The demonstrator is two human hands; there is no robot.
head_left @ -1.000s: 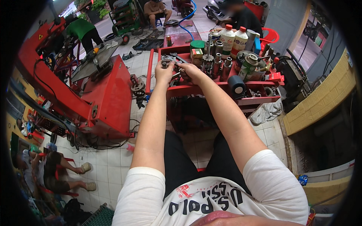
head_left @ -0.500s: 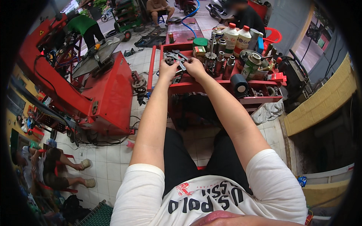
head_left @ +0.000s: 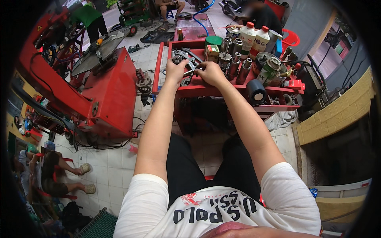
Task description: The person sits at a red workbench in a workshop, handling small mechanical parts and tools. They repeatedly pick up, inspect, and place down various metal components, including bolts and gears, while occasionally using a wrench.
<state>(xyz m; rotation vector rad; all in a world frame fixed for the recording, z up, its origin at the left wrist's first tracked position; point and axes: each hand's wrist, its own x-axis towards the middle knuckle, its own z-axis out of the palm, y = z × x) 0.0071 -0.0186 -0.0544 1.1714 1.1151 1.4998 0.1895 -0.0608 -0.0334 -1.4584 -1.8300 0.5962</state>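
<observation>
Both my hands are over the left part of a red tool cart's top tray [head_left: 232, 88]. My left hand [head_left: 175, 71] is closed around a dark, round-ended metal part [head_left: 177, 59] that shows past its fingers. Opposite it, my right hand [head_left: 211, 73] has thumb and fingers pinched together at the end of a silver wrench-like tool [head_left: 192, 64]. What the right fingertips grip is too small to make out. More wrenches [head_left: 192, 53] lie in the tray just beyond my hands.
Right of my hands stand metal sockets [head_left: 235, 63], a green-lidded can [head_left: 213, 41], white bottles [head_left: 248, 37] and a spray can [head_left: 270, 68]. A dark cylinder [head_left: 256, 91] sits at the cart's near edge. Left is a large red machine [head_left: 113, 95]. Other people sit or bend farther off.
The view has shifted slightly. My right hand has drawn a little away from my left and its fingers now pinch more visibly. The left hand keeps its grip.
</observation>
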